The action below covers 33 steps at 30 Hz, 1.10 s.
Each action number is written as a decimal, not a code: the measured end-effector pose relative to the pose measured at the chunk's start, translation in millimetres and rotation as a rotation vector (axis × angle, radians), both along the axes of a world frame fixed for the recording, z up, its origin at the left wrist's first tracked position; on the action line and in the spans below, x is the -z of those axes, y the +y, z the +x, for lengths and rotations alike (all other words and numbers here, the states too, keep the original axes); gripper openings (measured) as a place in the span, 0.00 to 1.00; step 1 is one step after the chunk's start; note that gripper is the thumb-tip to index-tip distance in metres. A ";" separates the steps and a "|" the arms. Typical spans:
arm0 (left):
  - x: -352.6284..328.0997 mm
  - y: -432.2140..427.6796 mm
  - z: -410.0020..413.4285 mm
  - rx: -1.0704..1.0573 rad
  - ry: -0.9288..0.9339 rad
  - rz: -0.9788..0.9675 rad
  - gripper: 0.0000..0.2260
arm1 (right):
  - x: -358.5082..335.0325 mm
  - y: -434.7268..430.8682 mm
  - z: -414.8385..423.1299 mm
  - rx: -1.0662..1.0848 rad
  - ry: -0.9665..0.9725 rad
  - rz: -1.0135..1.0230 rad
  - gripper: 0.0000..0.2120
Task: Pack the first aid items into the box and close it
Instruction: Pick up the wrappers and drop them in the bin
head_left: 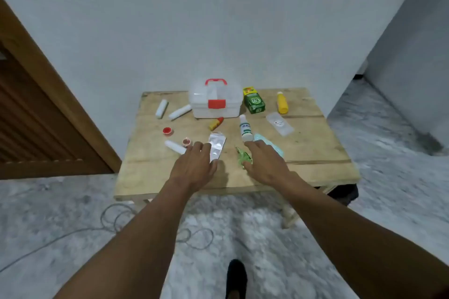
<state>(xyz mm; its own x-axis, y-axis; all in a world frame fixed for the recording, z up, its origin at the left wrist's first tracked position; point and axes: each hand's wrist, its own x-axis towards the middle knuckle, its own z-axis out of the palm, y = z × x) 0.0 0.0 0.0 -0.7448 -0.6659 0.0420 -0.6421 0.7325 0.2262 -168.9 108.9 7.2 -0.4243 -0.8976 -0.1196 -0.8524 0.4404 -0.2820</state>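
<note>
A clear plastic first aid box [215, 102] with a red latch and red handle stands closed at the back of the wooden table [303, 153]. Around it lie two white rolls [161, 108], a green carton [254, 102], a yellow bottle [282, 103], a white bottle [245, 128], a clear pouch [279, 124], a small red-yellow tube [216, 124] and a silver blister strip [216, 146]. My left hand [194, 167] hovers open, fingers touching the strip's left edge. My right hand [264, 162] hovers open beside a green packet [243, 156], over a pale blue mask [269, 143].
Two small red caps [168, 131] and a white tube [174, 147] lie at the table's left. A brown wooden door [36, 114] stands left. A grey cable [116, 218] loops on the floor under the table's front edge. My dark shoe [235, 277] shows below.
</note>
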 end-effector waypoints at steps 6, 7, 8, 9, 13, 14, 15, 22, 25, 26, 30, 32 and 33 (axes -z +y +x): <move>36.8 -23.6 -30.9 -0.047 -0.034 0.115 0.15 | 38.3 -32.9 -22.5 -0.022 -0.012 -0.002 0.21; 42.0 -29.0 -37.3 -0.050 -0.019 0.130 0.14 | 46.0 -38.3 -26.5 -0.031 -0.005 0.009 0.21; 47.7 -32.5 -42.8 -0.043 0.013 0.125 0.14 | 52.4 -43.1 -29.6 -0.036 -0.003 0.024 0.22; 54.9 -34.3 -47.8 -0.034 0.043 0.142 0.14 | 61.1 -46.6 -32.5 -0.041 0.002 0.042 0.23; 81.9 -36.1 -65.4 -0.079 0.111 0.137 0.11 | 98.3 -51.2 -40.0 -0.061 0.045 0.038 0.25; 86.6 -37.4 -68.8 -0.097 0.094 0.140 0.10 | 104.4 -51.9 -40.3 -0.049 0.054 0.043 0.23; 91.4 -39.4 -71.5 -0.105 0.081 0.133 0.10 | 108.2 -53.1 -39.6 -0.034 0.073 0.045 0.21; 111.9 -55.5 -78.2 -0.135 -0.067 0.041 0.11 | 119.2 -61.0 -29.7 0.092 0.066 -0.009 0.18; 109.3 -57.7 -81.0 -0.160 -0.083 0.094 0.19 | 116.0 -66.2 -23.4 0.171 0.012 -0.015 0.15; 106.5 -57.5 -82.0 -0.168 -0.087 0.122 0.19 | 114.9 -67.2 -22.2 0.190 -0.007 -0.023 0.14; 93.3 -54.5 -81.5 -0.149 -0.067 0.183 0.14 | 105.4 -69.3 -17.0 0.233 -0.107 0.009 0.18; 83.9 -54.3 -76.6 -0.145 -0.083 0.151 0.12 | 97.4 -68.5 -16.0 0.259 -0.147 0.038 0.19; 78.1 -55.4 -73.4 -0.150 -0.096 0.129 0.11 | 92.6 -67.7 -16.0 0.268 -0.164 0.039 0.20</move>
